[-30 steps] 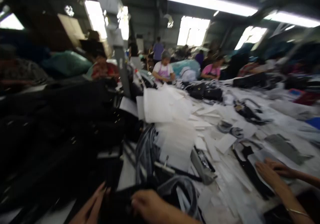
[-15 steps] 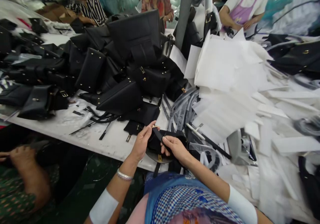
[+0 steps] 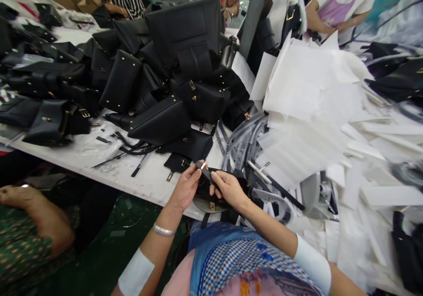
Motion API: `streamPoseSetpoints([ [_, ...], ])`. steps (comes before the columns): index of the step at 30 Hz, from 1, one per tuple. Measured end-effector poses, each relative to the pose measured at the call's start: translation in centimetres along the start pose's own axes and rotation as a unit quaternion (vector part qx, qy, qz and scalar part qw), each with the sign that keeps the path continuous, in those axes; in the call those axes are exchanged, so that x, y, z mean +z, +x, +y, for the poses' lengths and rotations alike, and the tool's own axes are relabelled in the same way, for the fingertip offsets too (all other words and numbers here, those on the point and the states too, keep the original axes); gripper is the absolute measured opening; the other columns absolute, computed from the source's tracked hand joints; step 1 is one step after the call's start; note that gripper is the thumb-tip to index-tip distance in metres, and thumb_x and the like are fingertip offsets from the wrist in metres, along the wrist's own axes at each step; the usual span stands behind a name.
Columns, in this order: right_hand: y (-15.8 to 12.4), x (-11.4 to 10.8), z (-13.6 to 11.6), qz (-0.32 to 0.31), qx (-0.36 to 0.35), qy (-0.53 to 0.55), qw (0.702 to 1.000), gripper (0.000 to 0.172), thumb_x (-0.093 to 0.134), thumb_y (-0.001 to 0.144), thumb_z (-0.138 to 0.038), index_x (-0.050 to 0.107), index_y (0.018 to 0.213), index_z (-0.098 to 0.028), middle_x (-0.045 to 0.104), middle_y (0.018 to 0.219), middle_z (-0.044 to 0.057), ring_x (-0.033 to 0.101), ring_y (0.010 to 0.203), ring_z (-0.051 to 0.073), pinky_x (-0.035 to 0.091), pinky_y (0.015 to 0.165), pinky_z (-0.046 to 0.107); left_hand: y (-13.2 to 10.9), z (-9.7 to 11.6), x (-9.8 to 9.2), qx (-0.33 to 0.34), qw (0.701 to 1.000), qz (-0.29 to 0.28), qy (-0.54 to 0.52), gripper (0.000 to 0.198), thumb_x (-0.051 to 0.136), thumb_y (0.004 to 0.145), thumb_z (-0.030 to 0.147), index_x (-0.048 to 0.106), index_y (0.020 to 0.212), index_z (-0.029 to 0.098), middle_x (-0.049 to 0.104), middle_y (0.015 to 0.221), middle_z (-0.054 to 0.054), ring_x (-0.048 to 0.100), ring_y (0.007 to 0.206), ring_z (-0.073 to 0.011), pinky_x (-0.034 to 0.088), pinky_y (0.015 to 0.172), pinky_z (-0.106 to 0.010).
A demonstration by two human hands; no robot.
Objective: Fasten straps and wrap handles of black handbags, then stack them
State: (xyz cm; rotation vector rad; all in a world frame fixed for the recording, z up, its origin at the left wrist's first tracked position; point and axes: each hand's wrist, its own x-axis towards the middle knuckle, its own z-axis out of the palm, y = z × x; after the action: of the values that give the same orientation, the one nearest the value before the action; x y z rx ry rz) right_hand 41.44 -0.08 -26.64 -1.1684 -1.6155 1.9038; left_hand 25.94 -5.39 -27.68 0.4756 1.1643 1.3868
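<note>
Between my two hands runs a black strap (image 3: 207, 173) with a gold-coloured metal piece near its upper end. My left hand (image 3: 187, 185) pinches that upper end between thumb and fingers. Lower down the strap, my right hand (image 3: 228, 188) grips it with curled fingers. Beneath my hands, at the table's front edge, lies a black handbag (image 3: 213, 197) with a gold clasp at its front, partly covered by my fingers. Just left of it a black flap piece (image 3: 176, 162) with gold hardware rests on the table.
Black bags (image 3: 122, 82) are heaped across the left and centre. White sheets (image 3: 313, 89) pile up on the right, beside clear-wrapped grey tubing (image 3: 246, 133). A grey post (image 3: 254, 23) stands at the back. Co-workers sit opposite, and another person's arm (image 3: 39, 208) is close on the left.
The strap's upper end with its gold piece has turned between my fingers and now sticks up past my left fingertips. My right hand has shifted slightly up and left along it.
</note>
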Motion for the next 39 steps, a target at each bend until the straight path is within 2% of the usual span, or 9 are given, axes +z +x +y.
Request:
streamPoseSetpoints([
  [5,0.7,-0.1,-0.8,0.047,-0.038,-0.067,0.996,0.049,0.032,0.102,-0.054,0.062,0.083,-0.020,0.063,0.056,0.000,0.056,0.048,0.014,0.047,0.062,0.029,-0.2,0.1,0.7,0.017,0.993,-0.031,0.115,0.038,0.076,0.082,0.037,0.072,0.114,0.017,0.073,0.109,-0.009,0.065,0.105,-0.0254,0.049,0.097,-0.037],
  [8,0.5,-0.4,-1.2,0.068,-0.079,-0.110,0.988,0.031,0.047,0.098,-0.044,0.060,0.113,-0.020,0.073,0.099,0.009,0.069,0.087,0.022,0.050,0.087,0.037,-0.1,0.5,0.8,0.054,0.978,-0.031,0.199,0.032,0.078,0.079,0.033,0.074,0.107,0.018,0.073,0.109,-0.008,0.065,0.105,-0.0265,0.048,0.098,-0.037],
  [11,0.2,-0.2,-1.2,0.067,-0.160,-0.179,0.968,0.050,0.059,0.091,-0.039,0.049,0.136,-0.020,0.054,0.142,0.014,0.052,0.129,0.026,0.038,0.111,0.042,0.1,0.3,1.3,0.092,0.955,-0.026,0.279,0.024,0.079,0.075,0.028,0.077,0.097,0.019,0.071,0.111,-0.009,0.062,0.108,-0.0284,0.045,0.100,-0.038],
  [16,0.4,-0.1,-3.0,0.086,-0.193,-0.199,0.957,0.026,0.042,0.100,-0.032,0.065,0.106,-0.021,0.067,0.126,0.012,0.058,0.123,0.024,0.027,0.119,0.048,0.2,-1.1,2.3,0.104,0.924,-0.066,0.363,0.021,0.075,0.075,0.022,0.076,0.095,0.019,0.074,0.102,-0.008,0.064,0.103,-0.0295,0.047,0.097,-0.039],
  [20,0.5,-3.8,-6.8,0.101,-0.229,0.113,0.962,0.038,0.033,0.104,-0.045,0.059,0.088,-0.023,0.073,0.116,0.006,0.066,0.113,0.022,0.041,0.111,0.047,0.0,-1.2,2.7,0.068,0.906,-0.152,0.389,0.026,0.076,0.078,0.032,0.077,0.102,0.022,0.077,0.100,-0.005,0.070,0.096,-0.0266,0.051,0.092,-0.035],
  [24,0.2,-10.1,-8.0,0.207,-0.278,0.413,0.842,0.033,0.042,0.102,-0.041,0.059,0.081,-0.023,0.074,0.106,0.003,0.066,0.113,0.018,0.044,0.109,0.041,0.1,-0.8,2.9,0.074,0.896,-0.152,0.409,0.027,0.068,0.087,0.036,0.075,0.108,0.021,0.076,0.105,-0.005,0.070,0.096,-0.0247,0.053,0.087,-0.032],
  [27,-0.6,-11.8,-6.0,0.262,-0.214,0.492,0.802,0.024,0.054,0.097,-0.035,0.064,0.079,-0.023,0.074,0.102,-0.001,0.064,0.113,0.014,0.046,0.106,0.032,0.4,-1.0,3.3,0.111,0.884,-0.105,0.441,0.026,0.068,0.087,0.033,0.074,0.108,0.019,0.075,0.106,-0.007,0.069,0.097,-0.0245,0.051,0.087,-0.032],
  [35,-3.9,-4.4,-0.1,0.146,-0.011,0.300,0.943,0.024,0.076,0.081,-0.036,0.074,0.102,-0.024,0.073,0.108,0.001,0.065,0.097,0.016,0.052,0.083,0.025,-0.1,-2.6,4.7,0.170,0.809,-0.045,0.561,0.024,0.065,0.089,0.023,0.071,0.113,0.021,0.071,0.100,-0.006,0.065,0.093,-0.0245,0.046,0.082,-0.033],
  [39,-3.8,-4.0,0.3,0.142,0.016,0.249,0.958,0.031,0.083,0.073,-0.036,0.077,0.096,-0.017,0.075,0.087,0.005,0.068,0.081,0.018,0.053,0.070,0.026,-0.4,-2.6,4.6,0.168,0.783,-0.043,0.597,0.025,0.066,0.088,0.021,0.071,0.113,0.022,0.072,0.099,-0.005,0.067,0.091,-0.0246,0.047,0.078,-0.032],
])
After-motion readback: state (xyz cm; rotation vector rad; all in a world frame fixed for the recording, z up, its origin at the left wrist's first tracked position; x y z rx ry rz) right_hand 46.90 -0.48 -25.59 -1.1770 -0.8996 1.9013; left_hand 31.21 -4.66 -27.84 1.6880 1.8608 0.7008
